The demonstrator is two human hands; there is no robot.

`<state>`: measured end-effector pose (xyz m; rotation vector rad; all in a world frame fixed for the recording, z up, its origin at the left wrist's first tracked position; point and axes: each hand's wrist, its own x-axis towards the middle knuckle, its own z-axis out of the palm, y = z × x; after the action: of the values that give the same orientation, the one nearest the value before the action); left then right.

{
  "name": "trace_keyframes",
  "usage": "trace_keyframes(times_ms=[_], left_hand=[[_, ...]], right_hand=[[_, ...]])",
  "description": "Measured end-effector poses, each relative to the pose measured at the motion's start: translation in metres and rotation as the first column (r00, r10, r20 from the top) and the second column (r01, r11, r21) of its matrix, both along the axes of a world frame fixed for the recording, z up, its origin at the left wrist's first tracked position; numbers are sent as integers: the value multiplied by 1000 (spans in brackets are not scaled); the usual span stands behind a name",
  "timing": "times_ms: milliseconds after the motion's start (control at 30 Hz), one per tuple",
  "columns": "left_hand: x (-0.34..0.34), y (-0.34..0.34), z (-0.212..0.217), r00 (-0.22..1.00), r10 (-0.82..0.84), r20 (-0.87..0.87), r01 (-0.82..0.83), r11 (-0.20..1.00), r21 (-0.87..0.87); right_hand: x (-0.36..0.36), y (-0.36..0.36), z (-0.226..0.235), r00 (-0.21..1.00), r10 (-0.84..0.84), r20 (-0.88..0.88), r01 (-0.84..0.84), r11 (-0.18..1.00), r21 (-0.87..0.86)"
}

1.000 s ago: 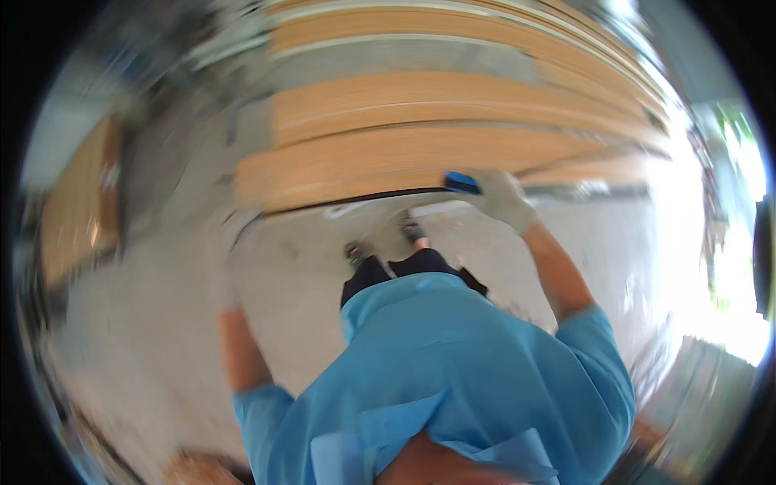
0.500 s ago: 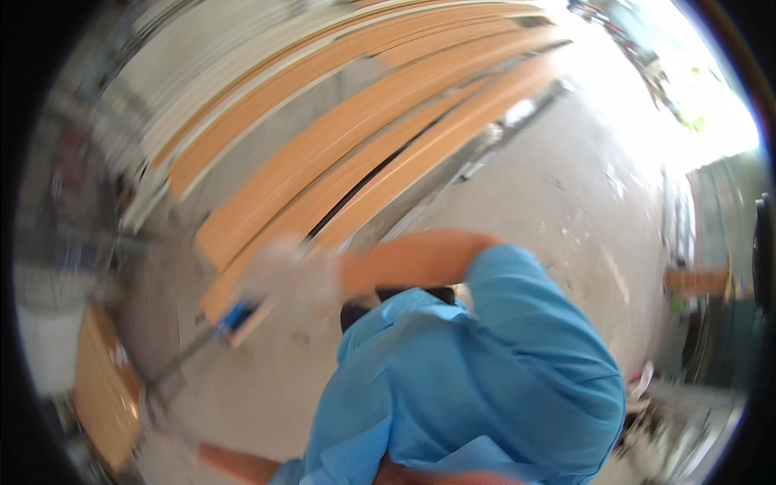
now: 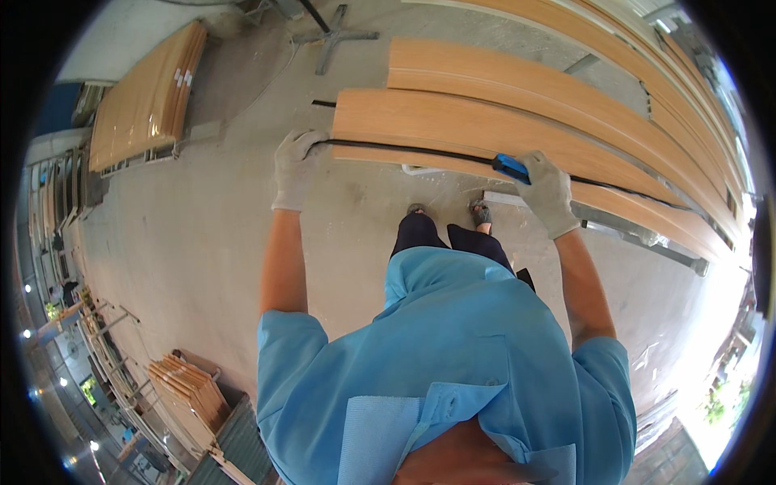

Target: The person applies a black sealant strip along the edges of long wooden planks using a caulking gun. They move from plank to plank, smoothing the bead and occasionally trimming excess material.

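One left hand [image 3: 297,170]: clamped on black strip [image 3: 404,147] running toward three o'clock
Right hand [image 3: 548,190]: we grip blue tool [image 3: 509,166]

Boards [image 3: 436,121] smooth, wood-look; black strip [image 3: 404,147] plastic-looking; blue tool [image 3: 509,167] plastic; gloves [image 3: 547,196] matt cloth; floor [image 3: 186,250] matt concrete.

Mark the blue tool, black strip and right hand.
Blue tool [image 3: 511,168], head view: its body.
Black strip [image 3: 408,148], head view: stretch left of the blue tool.
Right hand [image 3: 546,192], head view: its gloved back.
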<state>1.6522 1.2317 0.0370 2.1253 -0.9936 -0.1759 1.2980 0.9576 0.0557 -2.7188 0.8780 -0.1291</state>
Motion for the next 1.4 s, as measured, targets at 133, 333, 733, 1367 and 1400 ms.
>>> trace_keyframes(times_ms=[133, 333, 733, 1367, 1400], left_hand=[[3, -4, -17, 999, 29, 32, -30, 999, 32], [9, -7, -21, 994, -7, 108, 3, 999, 39], [0, -10, -44, 941, 70, 330, -15, 986, -167], [-32, -9, -56, 705, 161, -691, -499, 805, -321], [-38, -8, -57, 685, 84, -724, -491, 787, -373]], right_hand=[[10, -2, 2, 994, -60, -90, 56, 997, -44], [67, 15, 24, 994, 67, 84, -65, 998, -25], [243, 51, 19, 867, 497, -22, -492, 863, 112], [267, 58, 8, 823, 558, -105, -553, 830, 77], [266, 57, 7, 830, 547, -112, -539, 837, 96]])
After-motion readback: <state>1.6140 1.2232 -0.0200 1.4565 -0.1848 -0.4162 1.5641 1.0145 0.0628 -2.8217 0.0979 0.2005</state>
